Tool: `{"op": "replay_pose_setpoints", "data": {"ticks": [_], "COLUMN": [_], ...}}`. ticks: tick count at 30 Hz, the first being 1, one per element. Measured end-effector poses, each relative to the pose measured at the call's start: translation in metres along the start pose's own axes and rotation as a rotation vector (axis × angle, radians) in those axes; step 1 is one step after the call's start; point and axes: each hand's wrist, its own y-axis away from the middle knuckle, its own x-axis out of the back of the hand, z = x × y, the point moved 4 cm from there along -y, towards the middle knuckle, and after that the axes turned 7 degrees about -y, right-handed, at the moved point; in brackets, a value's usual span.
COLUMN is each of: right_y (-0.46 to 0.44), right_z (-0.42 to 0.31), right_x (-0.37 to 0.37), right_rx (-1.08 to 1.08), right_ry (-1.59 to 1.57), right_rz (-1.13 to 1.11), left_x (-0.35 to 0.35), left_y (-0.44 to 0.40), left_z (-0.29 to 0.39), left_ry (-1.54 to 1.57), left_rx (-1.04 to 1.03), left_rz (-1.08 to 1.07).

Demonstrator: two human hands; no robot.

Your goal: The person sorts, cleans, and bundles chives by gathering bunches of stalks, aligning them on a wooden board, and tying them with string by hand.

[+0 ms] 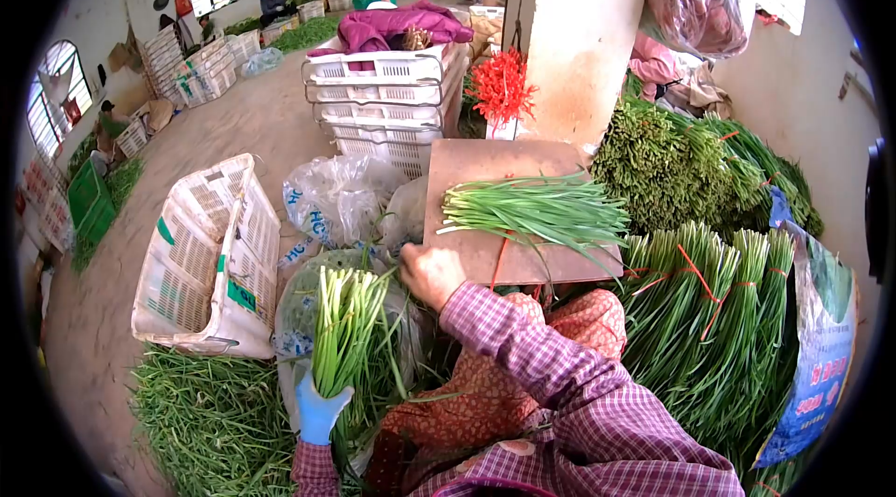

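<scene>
My left hand (320,408), in a blue glove, is closed round a bunch of garlic chives (347,329), pale cut ends up and green leaves hanging down. Bare and curled, my right hand (431,275) is at the lower left corner of a brown board (467,161); whether its fingers hold anything is hidden. Across the board lies another bunch of chives (532,208), white ends to the left. A red tie (501,262) hangs over the board's front edge below that bunch. Behind my left hand sits a clear plastic bag (303,301) with loose greens.
Tied chive bundles (709,301) stand on the right, beneath a darker green heap (663,166). Loose leaves (210,422) lie at lower left beside a white crate (187,264). Stacked crates (378,110), red ties (502,86) and a pillar (579,40) are ahead. Other people sit farther back.
</scene>
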Motion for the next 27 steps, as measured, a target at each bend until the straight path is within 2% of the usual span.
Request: {"op": "replay_pose_setpoints", "data": {"ticks": [1,3,6,9,10,12,17,21,23,25,27], "right_y": [-0.002,-0.008,0.0,0.007,0.011,0.018,0.019,0.013,0.006,-0.001,-0.011], "right_z": [0.012,0.042,0.018,-0.043,-0.057,-0.063,-0.056,-0.048,-0.047,-0.04,-0.028], "right_x": [0.006,0.012,0.024,0.022,0.013,0.001,0.0,0.001,0.006,0.007,0.006], "right_rx": [-0.043,-0.149,-0.172,0.265,0.325,0.296,0.276,0.391,0.372,0.352,0.298], "right_ry": [0.045,0.114,0.08,-0.06,-0.099,-0.143,-0.24,-0.029,0.015,-0.045,-0.055], "right_rz": [0.01,-0.113,-0.199,-0.009,-0.048,-0.074,-0.002,0.057,0.056,0.162,0.154], "left_x": [0.004,0.012,0.016,0.008,0.007,-0.004,-0.007,-0.011,-0.013,-0.012,-0.01], "left_y": [0.001,0.003,0.002,-0.005,-0.005,-0.006,-0.007,-0.01,-0.015,-0.006,-0.006], "left_z": [-0.001,0.002,0.002,-0.006,-0.001,0.006,0.009,-0.003,-0.023,0.02,0.024], "left_ry": [0.014,-0.008,0.049,-0.065,-0.066,0.103,0.082,0.043,0.095,0.344,0.346], "left_rx": [0.016,-0.046,0.021,-0.024,-0.028,0.119,0.026,0.058,-0.009,0.308,0.233], "left_rz": [0.011,0.042,0.047,0.038,0.04,-0.044,-0.062,-0.055,-0.031,-0.065,-0.094]}}
